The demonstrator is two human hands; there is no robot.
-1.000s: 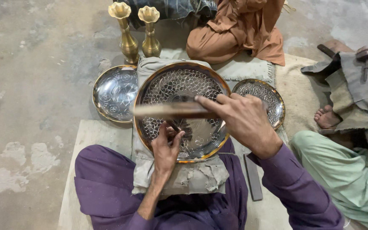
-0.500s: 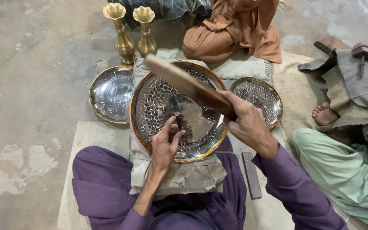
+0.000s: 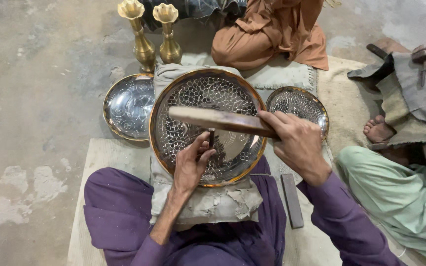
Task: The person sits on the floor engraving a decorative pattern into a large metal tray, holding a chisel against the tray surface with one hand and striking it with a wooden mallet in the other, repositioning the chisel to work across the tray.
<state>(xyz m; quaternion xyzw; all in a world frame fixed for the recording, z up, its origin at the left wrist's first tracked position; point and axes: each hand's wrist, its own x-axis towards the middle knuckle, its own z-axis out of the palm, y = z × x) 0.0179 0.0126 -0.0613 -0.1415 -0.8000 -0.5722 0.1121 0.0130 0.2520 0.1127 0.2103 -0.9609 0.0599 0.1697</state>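
The left hand's fingers (image 3: 200, 148) pinch together on a thin dark metal punch (image 3: 211, 138), held upright with its tip on the large round silver tray with a copper-coloured rim and chased leaf pattern (image 3: 188, 103). The tray lies tilted on a grey cloth-wrapped cushion (image 3: 208, 202) in the person's lap, between the purple-clad knees. The right hand's fingers (image 3: 284, 125) clamp around one end of a long flat wooden mallet (image 3: 213, 119), which lies nearly level just above the punch head.

The fingertips sit very close under the wooden face, so a blow landing off the punch head would likely catch them. If the punch leans, the tip could skid and scar the finished pattern. The tray rests loose on the cushion and might slide toward the rim under a heavy strike.

The left hand (image 3: 191, 165) comes up from the lap, forearm bare, wrist bent back, palm toward the tray. The right hand (image 3: 297, 143) reaches in from the right, knuckles up, wrist straight, purple sleeve to the wrist.

Just beside the tray lie a smaller silver dish (image 3: 129, 106) on the left and another patterned dish (image 3: 299, 106) on the right; two brass vases (image 3: 141, 39) stand beyond. A dark flat bar (image 3: 292, 199) lies by the right knee. Another person's bare foot (image 3: 378, 129) shows at right.
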